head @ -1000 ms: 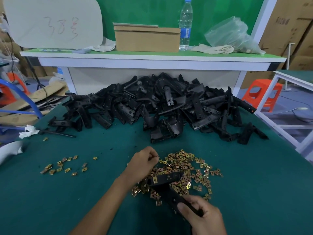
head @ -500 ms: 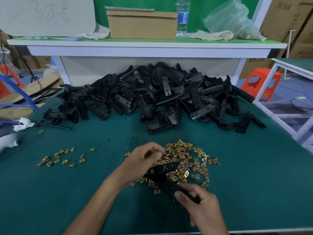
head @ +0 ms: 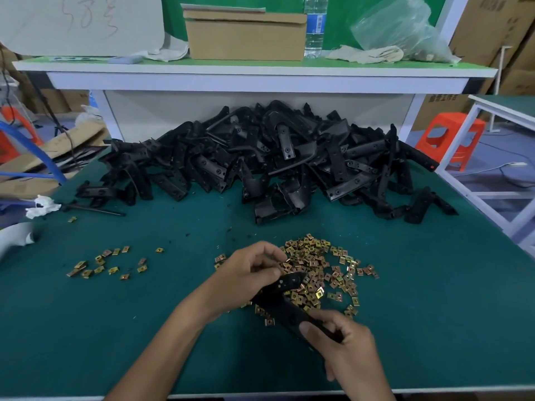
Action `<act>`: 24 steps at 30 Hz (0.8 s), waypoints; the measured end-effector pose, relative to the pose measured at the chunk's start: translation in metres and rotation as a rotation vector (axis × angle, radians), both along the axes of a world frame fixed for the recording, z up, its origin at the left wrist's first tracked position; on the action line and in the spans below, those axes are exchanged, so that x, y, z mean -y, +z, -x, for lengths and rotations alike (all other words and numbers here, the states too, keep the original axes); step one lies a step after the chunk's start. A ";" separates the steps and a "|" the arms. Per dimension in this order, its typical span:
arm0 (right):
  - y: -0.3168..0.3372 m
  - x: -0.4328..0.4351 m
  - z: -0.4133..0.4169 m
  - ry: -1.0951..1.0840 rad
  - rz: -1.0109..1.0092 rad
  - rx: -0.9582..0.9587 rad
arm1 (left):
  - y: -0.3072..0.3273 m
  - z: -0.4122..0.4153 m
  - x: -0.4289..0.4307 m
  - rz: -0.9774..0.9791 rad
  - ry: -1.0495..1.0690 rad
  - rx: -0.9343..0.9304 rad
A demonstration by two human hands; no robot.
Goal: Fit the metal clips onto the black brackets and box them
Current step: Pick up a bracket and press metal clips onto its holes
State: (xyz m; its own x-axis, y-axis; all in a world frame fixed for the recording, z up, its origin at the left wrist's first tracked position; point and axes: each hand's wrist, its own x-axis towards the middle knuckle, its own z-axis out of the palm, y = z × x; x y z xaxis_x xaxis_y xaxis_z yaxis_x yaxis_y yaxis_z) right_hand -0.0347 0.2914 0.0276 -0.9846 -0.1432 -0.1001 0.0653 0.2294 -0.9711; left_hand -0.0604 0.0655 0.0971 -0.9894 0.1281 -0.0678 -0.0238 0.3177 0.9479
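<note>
Head view, barely started tbh: one bracket (head: pixel 289 312) is gripped by the right hand (head: pixel 348 353), a clip (head: pixel 287 261) pinched by the left hand (head: pixel 249 273), far pile (head: pixel 260 157) looks undone.

Red handwriting on white board (head: pixel 121 39) cropped, unreadable; carton (head: pixel 443 107) print blurred

The back of the table (head: pixel 144 328) is barred side to side by a heap of black brackets (head: pixel 260 157), overhung by a white shelf (head: pixel 260 81). The near middle is taken by a spread of metal clips (head: pixel 321 264) and a bracket (head: pixel 289 316) gripped by the left hand (head: pixel 246 273) and right hand (head: pixel 347 348). Bare mat is left between heap and spread, and widely at both near sides.
</note>
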 end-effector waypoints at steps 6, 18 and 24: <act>0.001 -0.001 0.001 0.014 0.030 0.024 | 0.006 0.001 0.003 0.066 -0.083 -0.003; 0.004 -0.003 0.003 0.029 0.117 0.097 | 0.022 0.004 0.020 0.174 -0.213 0.084; 0.003 -0.004 0.002 0.037 0.117 0.093 | 0.029 0.005 0.016 0.370 -0.269 0.025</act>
State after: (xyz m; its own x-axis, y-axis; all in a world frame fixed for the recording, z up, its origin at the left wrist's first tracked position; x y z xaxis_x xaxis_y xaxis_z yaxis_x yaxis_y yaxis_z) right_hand -0.0371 0.2949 0.0307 -0.9657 -0.1956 -0.1707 0.1495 0.1187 -0.9816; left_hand -0.0656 0.0490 0.1259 -0.9218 0.3428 -0.1812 0.0841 0.6330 0.7695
